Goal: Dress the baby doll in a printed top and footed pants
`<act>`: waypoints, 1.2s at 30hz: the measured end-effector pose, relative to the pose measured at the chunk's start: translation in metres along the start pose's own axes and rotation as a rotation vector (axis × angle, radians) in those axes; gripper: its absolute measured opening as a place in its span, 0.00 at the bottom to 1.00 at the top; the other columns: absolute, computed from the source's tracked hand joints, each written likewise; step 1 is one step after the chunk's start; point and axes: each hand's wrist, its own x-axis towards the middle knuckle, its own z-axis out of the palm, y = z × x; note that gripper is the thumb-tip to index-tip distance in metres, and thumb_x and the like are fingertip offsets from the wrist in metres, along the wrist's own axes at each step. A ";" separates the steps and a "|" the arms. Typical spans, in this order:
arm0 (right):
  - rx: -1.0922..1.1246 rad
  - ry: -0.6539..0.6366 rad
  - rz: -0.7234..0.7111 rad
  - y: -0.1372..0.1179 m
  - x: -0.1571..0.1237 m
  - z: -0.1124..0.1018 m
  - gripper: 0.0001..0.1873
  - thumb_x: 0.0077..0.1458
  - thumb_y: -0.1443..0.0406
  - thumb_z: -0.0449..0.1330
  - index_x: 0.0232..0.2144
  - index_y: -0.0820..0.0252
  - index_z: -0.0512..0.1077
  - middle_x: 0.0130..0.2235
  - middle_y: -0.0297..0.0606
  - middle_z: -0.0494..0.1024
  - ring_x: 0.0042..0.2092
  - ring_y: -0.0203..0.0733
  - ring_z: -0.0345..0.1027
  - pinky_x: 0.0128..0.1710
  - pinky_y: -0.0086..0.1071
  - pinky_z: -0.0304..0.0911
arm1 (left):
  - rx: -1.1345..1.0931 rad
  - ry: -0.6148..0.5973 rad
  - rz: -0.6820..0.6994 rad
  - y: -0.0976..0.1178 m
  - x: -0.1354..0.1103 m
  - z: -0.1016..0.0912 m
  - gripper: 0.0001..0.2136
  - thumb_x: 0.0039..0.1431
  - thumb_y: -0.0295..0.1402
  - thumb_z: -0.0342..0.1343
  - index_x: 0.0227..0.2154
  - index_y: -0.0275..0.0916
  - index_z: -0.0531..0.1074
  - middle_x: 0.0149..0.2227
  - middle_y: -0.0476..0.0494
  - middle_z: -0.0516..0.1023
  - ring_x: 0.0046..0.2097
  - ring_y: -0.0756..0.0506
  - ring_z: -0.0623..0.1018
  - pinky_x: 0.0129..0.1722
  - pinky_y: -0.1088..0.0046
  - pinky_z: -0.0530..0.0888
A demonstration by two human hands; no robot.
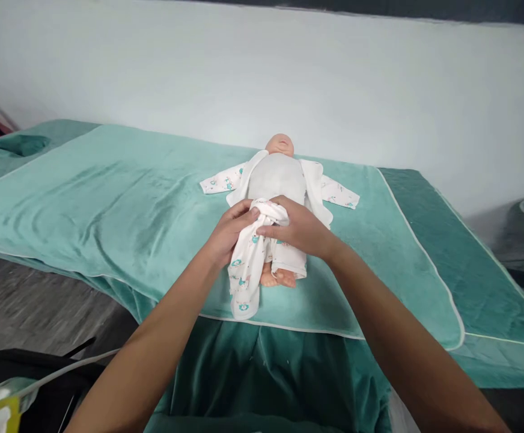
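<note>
A baby doll (pixel 280 145) lies on its back, head toward the wall and feet toward me. Its white printed jacket (pixel 341 193) is spread open with the sleeves out to both sides, over a pale grey torso. Gathered at the waistband, a pair of white printed baby pants (pixel 246 264) is gripped between my two hands above the doll's legs. My left hand (pixel 232 231) pinches the left side of the waistband. On the right side, my right hand (pixel 298 227) has its fingers and thumb closed on the cloth. The doll's bare feet (pixel 277 276) show beside the hanging pant leg.
A light green blanket (pixel 109 198) with pale piping covers the darker green bed (pixel 460 240). Behind stands a white wall (pixel 262 72). At lower left are a black bag (pixel 32 367), a white cable (pixel 73 364) and a yellow-and-white packet (pixel 3 415).
</note>
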 end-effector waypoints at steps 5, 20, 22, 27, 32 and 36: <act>0.369 -0.067 0.161 -0.006 0.021 -0.009 0.17 0.50 0.57 0.69 0.39 0.60 0.76 0.37 0.37 0.80 0.37 0.41 0.72 0.37 0.34 0.67 | 0.077 -0.047 0.031 0.005 -0.003 0.003 0.18 0.52 0.47 0.67 0.38 0.40 0.74 0.33 0.51 0.77 0.33 0.50 0.75 0.35 0.75 0.71; 0.350 -0.318 0.212 0.008 0.024 0.000 0.20 0.44 0.58 0.74 0.40 0.60 0.80 0.39 0.37 0.82 0.41 0.44 0.74 0.40 0.35 0.69 | -0.043 0.132 0.000 -0.008 0.016 0.002 0.18 0.47 0.41 0.65 0.39 0.37 0.75 0.31 0.46 0.81 0.35 0.43 0.80 0.35 0.69 0.74; 0.407 -0.194 0.190 0.011 0.026 0.002 0.18 0.47 0.59 0.72 0.41 0.59 0.78 0.39 0.36 0.82 0.40 0.43 0.74 0.41 0.36 0.68 | 0.024 0.132 0.005 -0.009 0.010 0.002 0.20 0.48 0.44 0.66 0.40 0.37 0.76 0.32 0.45 0.82 0.36 0.43 0.80 0.36 0.70 0.74; 0.498 0.058 0.136 0.020 0.033 0.014 0.12 0.52 0.59 0.67 0.37 0.57 0.74 0.36 0.33 0.79 0.37 0.39 0.71 0.39 0.33 0.68 | 0.109 -0.008 -0.027 -0.010 -0.005 -0.001 0.22 0.47 0.47 0.70 0.39 0.35 0.78 0.35 0.44 0.83 0.35 0.45 0.79 0.37 0.71 0.73; 0.562 -0.051 0.164 0.019 0.026 0.012 0.21 0.50 0.55 0.68 0.44 0.58 0.75 0.41 0.37 0.81 0.40 0.42 0.73 0.41 0.35 0.69 | -0.014 0.088 -0.014 -0.014 -0.008 0.006 0.23 0.46 0.46 0.70 0.40 0.36 0.78 0.36 0.44 0.83 0.35 0.45 0.79 0.38 0.70 0.73; 0.478 -0.216 0.153 0.013 0.019 0.005 0.22 0.50 0.56 0.70 0.45 0.60 0.76 0.42 0.38 0.82 0.43 0.44 0.74 0.44 0.37 0.68 | -0.071 0.127 -0.033 -0.015 -0.018 0.012 0.23 0.47 0.49 0.68 0.39 0.36 0.77 0.34 0.44 0.82 0.35 0.44 0.79 0.38 0.70 0.73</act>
